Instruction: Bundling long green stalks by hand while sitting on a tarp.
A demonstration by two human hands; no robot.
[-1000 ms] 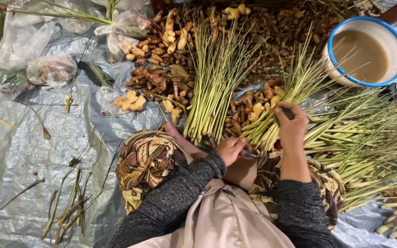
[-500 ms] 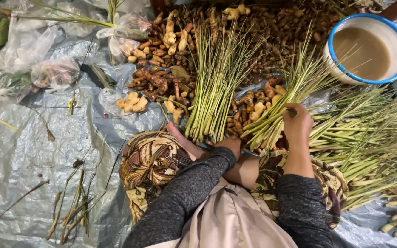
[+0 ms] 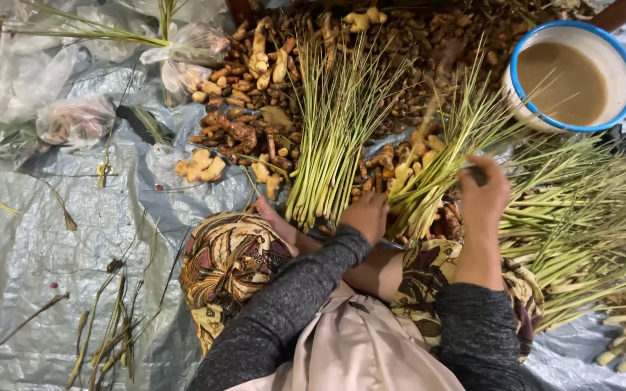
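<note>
Head view, looking down at a seated person working over a grey tarpaulin [image 3: 74,239] spread on the ground.

Hands: the left hand [image 3: 365,215], at centre frame, is curled closed around the pale butt ends of a lemongrass bundle [image 3: 440,156] that fans up and to the right. The right hand [image 3: 484,194], just right of it, is closed on the same bundle higher along the stalks; something dark shows at its fingertips, but whether it is a tie or a shadow cannot be told.

Step in hand, as judged: gathering and squaring the stalks into one bunch, both hands engaged. The next move appears to call for the butt ends to be kept level and the grip kept tight so that no stalk slips out of the fan.

Surroundings: a second bunch of stalks [image 3: 335,137] stands just left of the held bundle, its base touching the person's patterned cloth [image 3: 230,264]. A heap of roots [image 3: 255,94], ginger and turmeric by the look, lies beyond in the upper centre. A loose lemongrass pile [image 3: 588,232] fills the right edge. A white basin with a blue rim [image 3: 572,76], holding cloudy brown liquid, sits upper right, near the leaf tips. Clear plastic bags [image 3: 45,108] lie upper left.

Room: crowded above and to the right; open tarpaulin lies only to the left and lower left, with scattered trimmings [image 3: 110,326].
</note>
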